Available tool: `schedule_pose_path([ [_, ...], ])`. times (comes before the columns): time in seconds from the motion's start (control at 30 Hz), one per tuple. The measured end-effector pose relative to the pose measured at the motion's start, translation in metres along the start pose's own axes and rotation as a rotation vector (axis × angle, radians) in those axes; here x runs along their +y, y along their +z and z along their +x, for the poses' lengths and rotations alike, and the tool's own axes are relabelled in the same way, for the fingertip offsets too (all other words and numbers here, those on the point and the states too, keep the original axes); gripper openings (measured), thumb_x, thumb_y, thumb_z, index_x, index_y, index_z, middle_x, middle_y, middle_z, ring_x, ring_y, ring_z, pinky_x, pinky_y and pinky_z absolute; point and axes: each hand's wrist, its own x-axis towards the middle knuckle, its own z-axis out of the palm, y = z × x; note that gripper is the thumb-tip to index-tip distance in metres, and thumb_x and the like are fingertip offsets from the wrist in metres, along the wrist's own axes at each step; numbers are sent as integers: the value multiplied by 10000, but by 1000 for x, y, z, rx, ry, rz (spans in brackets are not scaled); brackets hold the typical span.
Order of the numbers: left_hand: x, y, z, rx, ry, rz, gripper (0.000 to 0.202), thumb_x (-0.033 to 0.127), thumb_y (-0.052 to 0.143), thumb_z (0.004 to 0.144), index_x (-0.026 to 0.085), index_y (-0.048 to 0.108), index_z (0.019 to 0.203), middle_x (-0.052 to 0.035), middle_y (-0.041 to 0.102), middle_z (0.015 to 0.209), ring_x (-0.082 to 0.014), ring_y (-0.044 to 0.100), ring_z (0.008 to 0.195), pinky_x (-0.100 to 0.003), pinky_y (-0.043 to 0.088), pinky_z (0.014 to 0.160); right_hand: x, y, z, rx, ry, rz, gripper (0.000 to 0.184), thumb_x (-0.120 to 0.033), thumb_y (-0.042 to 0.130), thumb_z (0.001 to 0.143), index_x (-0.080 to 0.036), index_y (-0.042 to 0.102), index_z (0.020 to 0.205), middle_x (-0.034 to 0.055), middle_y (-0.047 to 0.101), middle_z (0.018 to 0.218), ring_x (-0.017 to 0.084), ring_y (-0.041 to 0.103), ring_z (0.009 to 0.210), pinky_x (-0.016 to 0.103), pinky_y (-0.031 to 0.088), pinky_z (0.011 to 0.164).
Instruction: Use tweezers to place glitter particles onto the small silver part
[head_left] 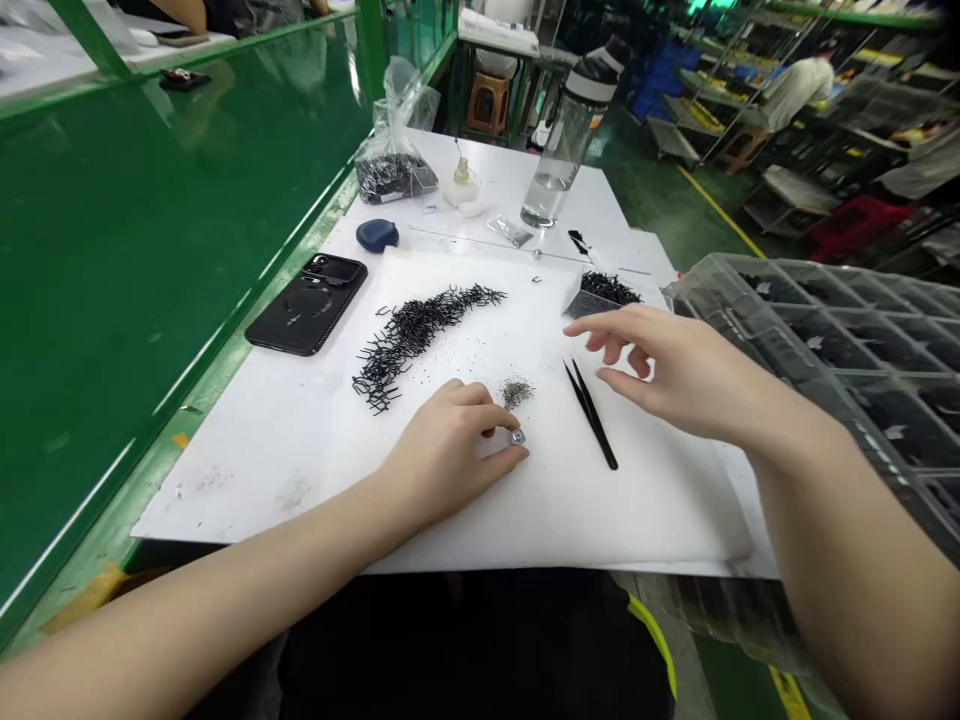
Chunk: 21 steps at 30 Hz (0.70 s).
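Observation:
My left hand point(465, 440) rests on the white foam sheet point(555, 520), thumb and fingertip pinching a small silvery-grey metal part point(517, 437). Just beyond those fingertips lies a small heap of tiny dark bits point(517, 392). My right hand point(637, 355) hovers with its fingers apart, holding nothing, above a pair of black tweezers point(592, 415) lying on the sheet. Past the right fingertips sits a clear tray of small black pieces point(606, 290). A long pile of thin, bent black pieces point(420, 330) spreads across the sheet's left half.
A black phone point(307, 303) and a dark blue case point(377, 235) lie on the left. Behind stand a clear water bottle point(559, 150) and a plastic bag of black parts point(394, 165). A compartment box point(847, 350) is at the right. A green partition point(187, 220) borders the table.

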Motion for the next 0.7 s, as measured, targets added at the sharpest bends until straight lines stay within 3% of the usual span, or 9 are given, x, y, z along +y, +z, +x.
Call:
schedule_pose_path([
  [0.07,-2,1,1,-37,1,12,148,308,746,900,186,750,983,-27,688,894,-194,641,892,-374,559,839,-8,1,30,-28,-17,6,269,-258,646,910,-255,721,1169,36,749,971,208,700,825,347,567,732],
  [0.13,-4,3,1,-76,-1,30,186,341,692,953,169,710,1021,-45,702,990,-193,663,937,-401,573,875,-12,10,65,-44,-11,-14,184,-318,616,968,-230,731,1083,39,752,1040,198,707,886,359,582,836],
  [0.23,-4,4,1,-121,-13,52,226,368,649,986,167,687,1083,-75,701,1119,-203,675,998,-415,585,901,-9,33,110,-108,13,-57,336,-387,636,987,-187,637,1257,100,660,1279,228,676,1075,447,591,916],
  [0.3,-4,4,1,-138,-26,60,235,366,646,988,170,683,1113,-83,695,1160,-210,675,1024,-422,587,911,-6,46,129,-133,30,-78,355,-385,635,987,-193,623,1286,108,640,1318,236,666,1107,459,587,931],
  [0.47,-2,5,0,-149,-43,44,248,366,648,987,170,678,1137,-89,687,1191,-218,672,1048,-430,587,919,-2,60,142,-150,67,-81,348,-384,636,986,-200,632,1282,104,637,1332,242,663,1115,454,586,934],
  [0.7,-5,5,-2,-77,-21,-28,229,374,648,986,169,688,1081,-79,698,1135,-207,673,1012,-418,585,907,4,57,136,-102,132,60,361,-382,639,984,-195,622,1292,107,636,1329,243,663,1119,463,585,937],
])
